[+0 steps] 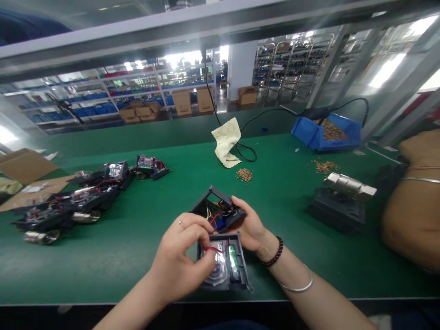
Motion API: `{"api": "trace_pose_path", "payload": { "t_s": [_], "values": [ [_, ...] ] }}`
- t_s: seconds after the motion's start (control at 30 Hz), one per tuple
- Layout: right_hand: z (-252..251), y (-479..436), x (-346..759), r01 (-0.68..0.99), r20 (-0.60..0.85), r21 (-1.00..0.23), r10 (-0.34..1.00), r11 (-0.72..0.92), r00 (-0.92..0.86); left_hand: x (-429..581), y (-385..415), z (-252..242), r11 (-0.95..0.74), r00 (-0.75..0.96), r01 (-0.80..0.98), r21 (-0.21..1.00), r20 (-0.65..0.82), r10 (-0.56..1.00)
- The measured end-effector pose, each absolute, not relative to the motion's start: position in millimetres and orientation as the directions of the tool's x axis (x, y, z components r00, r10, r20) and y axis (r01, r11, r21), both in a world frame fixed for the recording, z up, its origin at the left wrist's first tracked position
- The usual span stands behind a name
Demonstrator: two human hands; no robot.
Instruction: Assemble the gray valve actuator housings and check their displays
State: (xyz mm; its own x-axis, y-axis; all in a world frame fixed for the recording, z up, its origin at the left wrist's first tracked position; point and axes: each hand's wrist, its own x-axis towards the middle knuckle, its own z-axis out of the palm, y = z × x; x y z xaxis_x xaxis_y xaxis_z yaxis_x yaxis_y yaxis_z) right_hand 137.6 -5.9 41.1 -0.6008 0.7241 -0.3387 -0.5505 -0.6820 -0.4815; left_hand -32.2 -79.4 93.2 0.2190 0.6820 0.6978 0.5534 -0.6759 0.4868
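Observation:
A black plastic casing lies opened in two halves in front of me, joined by wires. My right hand (252, 225) grips the upper half (225, 215), which is tilted and has red, white and yellow wires inside. The lower half (245, 270) sits by the table's front edge, holding a green battery cell (234, 262) and a round part under clear plastic (218, 270). My left hand (185, 256) is bent over this lower half, thumb and fingers closed on a thin red wire (216, 249). Its fingers hide part of the lower half.
Several opened black units (79, 197) with wiring lie at left. Beyond my hands are a pale cloth (227, 142), a black cable (248, 159) and a pile of screws (244, 174). At right stand a blue screw bin (305, 133), a closed unit (337, 208) and another person's arm (412, 206).

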Motion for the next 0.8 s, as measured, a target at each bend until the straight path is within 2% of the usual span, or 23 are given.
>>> {"api": "trace_pose_path", "payload": {
  "t_s": [0.07, 0.13, 0.23, 0.4, 0.57, 0.7, 0.8],
  "values": [
    [39.6, -7.5, 137.9, -0.558, -0.308, -0.482, 0.727, -0.676, -0.614, -30.5, -78.9, 94.0, -0.634, 0.209, 0.517, 0.575, 0.633, 0.745],
    [39.1, -8.9, 138.2, -0.551, -0.275, -0.495, 0.723, -0.672, -0.634, -31.2, -74.9, 93.5, -0.584, 0.168, 0.564, 0.584, 0.612, 0.773],
    [39.1, -10.2, 138.5, -0.531, -0.235, -0.516, 0.707, -0.672, -0.667, -29.2, -67.3, 90.7, -0.534, 0.190, 0.682, 0.500, 0.583, 0.790],
    [38.5, -11.0, 139.4, -0.564, -0.264, -0.489, 0.729, -0.666, -0.632, -13.5, -62.7, 84.3, -0.531, 0.316, 0.823, 0.200, 0.616, 0.722],
    [37.8, -12.5, 140.2, -0.547, -0.249, -0.497, 0.715, -0.673, -0.654, -9.2, -66.0, 82.1, -0.549, 0.346, 0.805, 0.224, 0.575, 0.741],
    [38.4, -13.2, 139.2, -0.532, -0.243, -0.534, 0.722, -0.657, -0.648, -7.8, -69.4, 81.3, -0.567, 0.420, 0.812, 0.138, 0.537, 0.731],
    [39.6, -13.5, 139.0, -0.532, -0.227, -0.549, 0.728, -0.645, -0.647, -2.6, -71.7, 81.7, -0.512, 0.406, 0.853, 0.106, 0.484, 0.775]
  ]
}}
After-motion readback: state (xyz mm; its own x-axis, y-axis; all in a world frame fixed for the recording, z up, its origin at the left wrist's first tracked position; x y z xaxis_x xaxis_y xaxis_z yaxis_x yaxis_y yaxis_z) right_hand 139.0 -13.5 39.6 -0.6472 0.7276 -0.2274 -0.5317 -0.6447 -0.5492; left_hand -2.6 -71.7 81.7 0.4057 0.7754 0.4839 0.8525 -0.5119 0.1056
